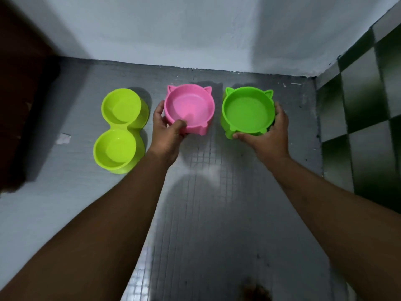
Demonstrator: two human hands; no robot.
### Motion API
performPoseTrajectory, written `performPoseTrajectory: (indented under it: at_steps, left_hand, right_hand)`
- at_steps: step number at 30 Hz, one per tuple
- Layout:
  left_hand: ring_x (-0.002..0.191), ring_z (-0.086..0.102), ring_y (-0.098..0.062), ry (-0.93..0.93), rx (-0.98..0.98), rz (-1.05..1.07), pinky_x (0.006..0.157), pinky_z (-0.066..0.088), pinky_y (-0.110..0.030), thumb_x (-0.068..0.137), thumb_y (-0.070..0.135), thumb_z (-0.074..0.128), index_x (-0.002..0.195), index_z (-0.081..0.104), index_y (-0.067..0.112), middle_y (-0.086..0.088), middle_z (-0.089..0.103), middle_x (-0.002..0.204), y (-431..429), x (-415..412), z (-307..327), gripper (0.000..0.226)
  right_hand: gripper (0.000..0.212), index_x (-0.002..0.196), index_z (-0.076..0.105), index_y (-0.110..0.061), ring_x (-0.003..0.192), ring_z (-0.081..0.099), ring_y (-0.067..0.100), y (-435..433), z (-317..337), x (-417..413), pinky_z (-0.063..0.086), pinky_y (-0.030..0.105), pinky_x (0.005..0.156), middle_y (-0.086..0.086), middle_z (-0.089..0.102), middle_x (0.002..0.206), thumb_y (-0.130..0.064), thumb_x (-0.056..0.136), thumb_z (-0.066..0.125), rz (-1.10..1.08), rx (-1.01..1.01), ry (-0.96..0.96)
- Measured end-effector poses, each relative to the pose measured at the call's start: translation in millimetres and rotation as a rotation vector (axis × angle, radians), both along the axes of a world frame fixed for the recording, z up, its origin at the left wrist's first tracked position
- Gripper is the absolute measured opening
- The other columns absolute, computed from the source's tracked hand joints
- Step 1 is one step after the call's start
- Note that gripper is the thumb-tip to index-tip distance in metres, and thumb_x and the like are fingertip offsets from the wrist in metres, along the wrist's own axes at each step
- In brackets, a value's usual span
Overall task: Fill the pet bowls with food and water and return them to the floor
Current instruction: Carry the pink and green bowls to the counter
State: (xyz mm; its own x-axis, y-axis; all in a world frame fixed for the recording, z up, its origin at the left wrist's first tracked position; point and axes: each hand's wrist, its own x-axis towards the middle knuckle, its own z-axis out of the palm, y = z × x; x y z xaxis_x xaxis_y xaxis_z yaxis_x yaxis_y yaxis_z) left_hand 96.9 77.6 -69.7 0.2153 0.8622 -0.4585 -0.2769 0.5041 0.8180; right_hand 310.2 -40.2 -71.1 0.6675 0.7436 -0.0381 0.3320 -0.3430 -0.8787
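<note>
Status: the task is at its opening stage, as I judge it. Three bowls stand in a row near the far edge of the floor (217,213), just short of the white wall (195,29). The yellow-green double bowl (121,129) lies toward the left edge, untouched, with both wells showing no food. The pink bowl (191,105) sits at the middle of the row, and my left hand (167,129) grips its near-left rim, thumb over the lip and fingers curled around the outer wall. The green bowl (247,109) sits nearest the right edge, beside the checkered tiled wall (358,116), and my right hand (269,135) grips its near-right side, fingers wrapped around the outside. Both eared bowls show no food. I cannot tell whether either holds water, nor whether they rest on the floor or are just clear of it. A small scrap of paper (63,138) lies near the left edge. Done so far: both single bowls are in hand. Remaining, by my estimate: carry the bowls to the food and water, fill each one including the double bowl, and set all three back on the floor.
</note>
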Motion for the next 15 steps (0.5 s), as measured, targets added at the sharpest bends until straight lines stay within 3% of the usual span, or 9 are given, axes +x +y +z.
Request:
performPoseTrajectory:
  at_steps: [3,6,8,10,15]
  left_hand:
    - [0.129,0.052,-0.036,-0.051,0.021,-0.022,0.076,0.059,-0.039,0.081,-0.014,0.055,0.153,0.033,0.023,-0.016,0.042,0.149,-19.8,-16.1,80.5,0.084]
    - [0.133,0.051,-0.04,-0.067,0.019,-0.036,0.081,0.06,-0.045,0.087,-0.016,0.051,0.146,0.042,0.028,-0.016,0.044,0.149,-39.1,-32.9,182.8,0.075]
    - [0.131,0.053,-0.038,-0.084,0.009,-0.025,0.088,0.06,-0.051,0.089,-0.014,0.053,0.142,0.045,0.031,-0.013,0.046,0.145,-53.4,-43.6,257.5,0.07]
    - [0.126,0.057,-0.035,-0.101,0.003,-0.024,0.085,0.06,-0.05,0.09,-0.012,0.056,0.141,0.046,0.033,-0.011,0.049,0.144,-67.9,-56.4,331.6,0.069]
    - [0.132,0.053,-0.044,-0.121,0.043,-0.074,0.076,0.06,-0.044,0.091,-0.01,0.057,0.146,0.043,0.031,-0.013,0.048,0.148,-111.7,-92.2,496.3,0.07]
  right_hand:
    - [0.137,0.152,0.031,-0.018,0.137,0.042,0.017,-17.6,84.6,-15.7,0.041,0.044,0.113,0.004,0.036,0.149,-0.061,0.038,0.095,0.019,0.032,0.054]
    - [0.136,0.154,0.029,-0.018,0.139,0.041,0.015,-37.2,192.9,-34.8,0.042,0.044,0.112,0.003,0.037,0.152,-0.052,0.042,0.098,0.044,0.087,0.116]
    - [0.131,0.153,0.029,-0.016,0.137,0.043,0.013,-55.0,268.2,-48.8,0.044,0.031,0.11,0.003,0.039,0.151,-0.035,0.045,0.101,0.046,0.139,0.158]
    - [0.126,0.152,0.031,-0.017,0.135,0.045,0.011,-74.7,343.1,-63.4,0.045,0.02,0.104,0.001,0.041,0.149,-0.024,0.047,0.1,0.045,0.175,0.174]
    - [0.133,0.153,0.029,-0.028,0.141,0.039,0.016,-131.2,504.2,-100.2,0.041,0.046,0.113,0.001,0.034,0.155,-0.042,0.042,0.099,-0.009,0.229,0.114]
